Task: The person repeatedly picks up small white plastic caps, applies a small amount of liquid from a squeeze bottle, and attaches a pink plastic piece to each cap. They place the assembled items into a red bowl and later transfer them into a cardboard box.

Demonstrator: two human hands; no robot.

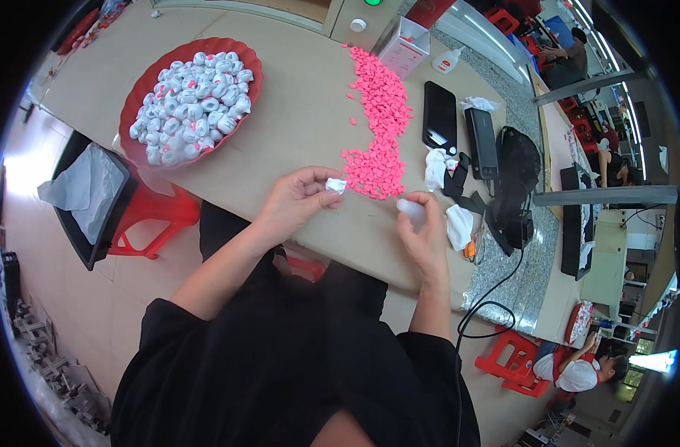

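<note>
Near the table's front edge, my left hand [295, 200] pinches a small white piece [336, 185] between thumb and fingertips. To its right, my right hand [423, 237] is closed around a rounded, translucent white object [411, 211], partly hidden by the fingers; its exact kind does not show. Just beyond and between both hands spreads a long pile of small pink pieces [385, 112]. At the far left a red scalloped basin [255, 68] holds a heap of small white pieces [195, 104], some with pink spots.
Right of the pile lie a black phone [439, 115], a dark rectangular device [481, 145], a white bottle [447, 61], a white box [404, 51], crumpled white cloths [459, 226] and orange-handled scissors [470, 250]. A black tray [110, 216] sits on a red stool [157, 216] at left. Other people work farther right.
</note>
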